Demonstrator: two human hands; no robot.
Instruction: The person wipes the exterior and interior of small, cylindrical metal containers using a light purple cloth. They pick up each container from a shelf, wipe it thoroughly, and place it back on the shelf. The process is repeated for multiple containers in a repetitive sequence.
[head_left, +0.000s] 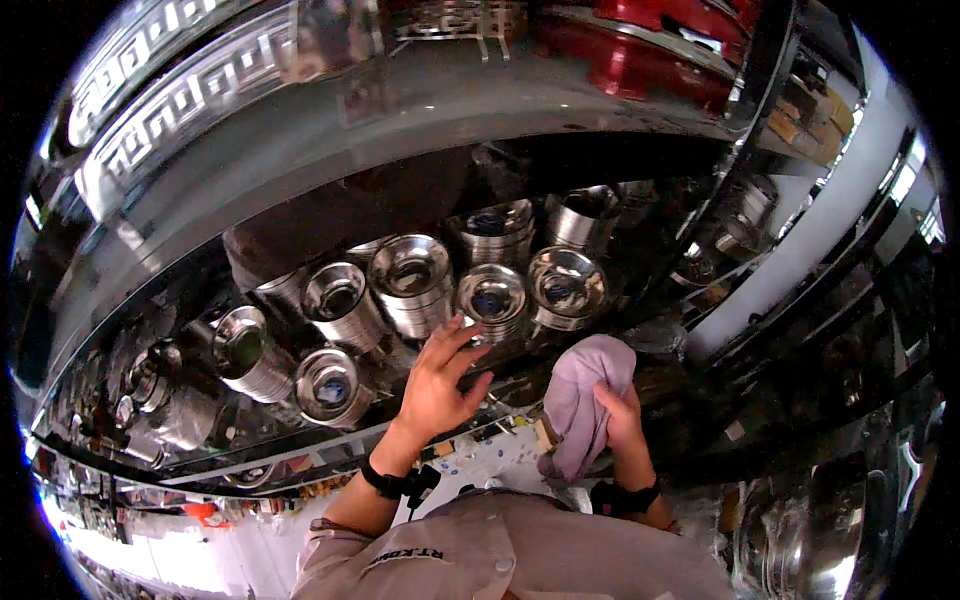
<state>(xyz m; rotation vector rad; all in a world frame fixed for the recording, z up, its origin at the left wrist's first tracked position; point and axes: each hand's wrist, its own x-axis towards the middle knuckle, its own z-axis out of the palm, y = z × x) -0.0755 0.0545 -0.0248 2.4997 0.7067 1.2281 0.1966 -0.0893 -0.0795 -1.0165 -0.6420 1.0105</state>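
Note:
My left hand (442, 382) hangs over the front of a dark glossy shelf (517, 367), palm down, its fingers apart and holding nothing. Its fingertips overlap the lower side of a polished metal vessel (491, 296) with a round mouth and ridged wall; whether they touch it, I cannot tell. To the right, my right hand (624, 420) grips a bunched mauve cloth (592, 386), whose folds hang down below the thumb. Close by the cloth stands another wide-rimmed vessel (568, 285). A larger one (412, 285) stands beyond my left fingers.
Several more metal vessels (341, 304) line the shelf leftward, one (330, 386) near the front edge. Dark upright framing (739, 150) and a pale post (795, 255) bound the right. Beyond the shelf lies a grey surface (480, 97), with a red object (652, 45) at the far right.

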